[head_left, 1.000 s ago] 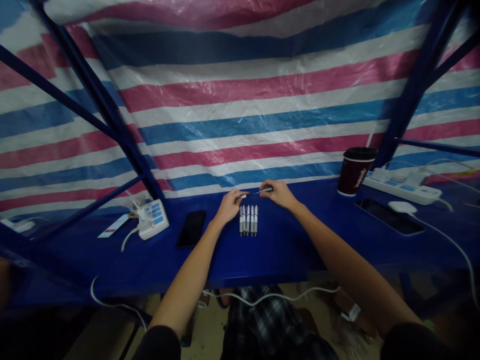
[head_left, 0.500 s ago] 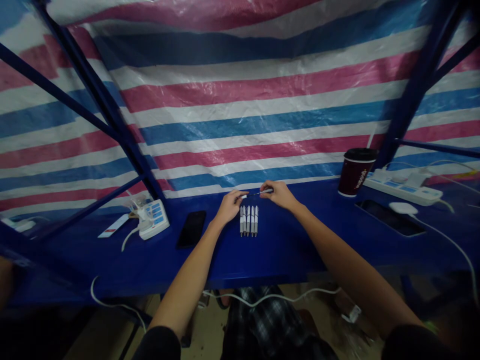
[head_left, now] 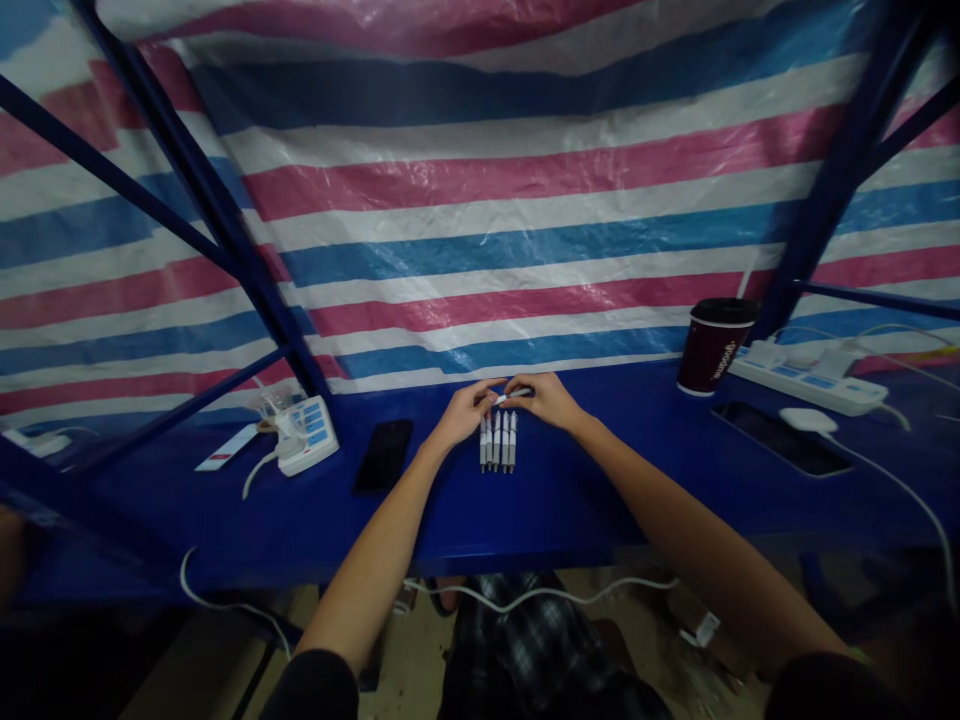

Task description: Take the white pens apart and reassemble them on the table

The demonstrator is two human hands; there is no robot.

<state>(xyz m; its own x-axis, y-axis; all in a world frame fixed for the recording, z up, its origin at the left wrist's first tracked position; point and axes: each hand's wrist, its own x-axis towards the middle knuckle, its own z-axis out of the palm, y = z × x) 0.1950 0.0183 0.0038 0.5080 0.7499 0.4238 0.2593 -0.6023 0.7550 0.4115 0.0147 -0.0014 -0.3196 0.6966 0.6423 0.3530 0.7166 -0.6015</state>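
Both of my hands meet above the far end of a row of several pens. My left hand [head_left: 463, 412] is closed, its fingertips pinching the white front part of a pen [head_left: 501, 400]. The grey rear of that pen lies in my right hand [head_left: 551, 399], whose thumb and fingers are closed round it. Fingers cover part of the pen, so I cannot tell whether its two parts are fully joined. Side by side on the blue table [head_left: 555, 520] lie the white and grey pens [head_left: 498, 450], just below my hands.
A black phone [head_left: 383, 456] and a white power strip [head_left: 309, 437] are at left. On the right stand a dark red cup [head_left: 712, 350] with a straw, another power strip [head_left: 814, 378] and a second phone [head_left: 776, 437] with a white charger [head_left: 808, 419]. Striped sheeting [head_left: 525, 250] hangs behind.
My hands have come together. The white pen part and the grey part with its thin refill, held apart before, now meet end to end between my fingers.
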